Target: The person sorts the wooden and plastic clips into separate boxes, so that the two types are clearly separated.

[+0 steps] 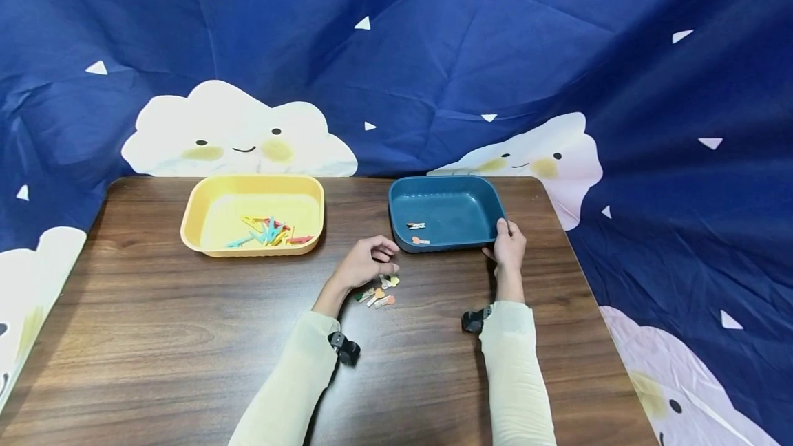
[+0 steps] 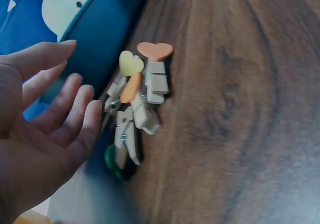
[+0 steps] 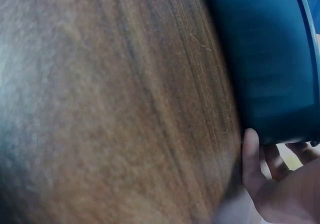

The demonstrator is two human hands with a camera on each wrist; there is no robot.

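Head view: two pale sleeves are seen nearest, reaching onto the wooden table [image 1: 155,336]. The left hand [image 1: 365,261] is held just above and behind a small pile of heart-topped clothespins [image 1: 379,292], fingers loosely curled, nothing gripped. The right hand [image 1: 509,245] is curled round the near right corner of the blue tray [image 1: 403,208], in which two pins [image 1: 416,232] are counted. A yellow tray [image 1: 310,188] with coloured pins [image 1: 269,232] is set well apart to the left.

Left wrist view: the left hand [image 2: 40,134] is shown relaxed and spread, its fingertips [image 2: 92,108] just beside the clothespins [image 2: 135,108] but apart from them. The pile lies directly off the fingertips, long axes running roughly parallel to the blue tray [image 2: 100,38] wall behind it. The left hand is by far the nearer.

Right wrist view: the right hand [image 3: 272,189] is recorded at the blue tray [image 3: 265,58] corner, thumb against the wall; table grain [image 3: 110,108] fills the rest.
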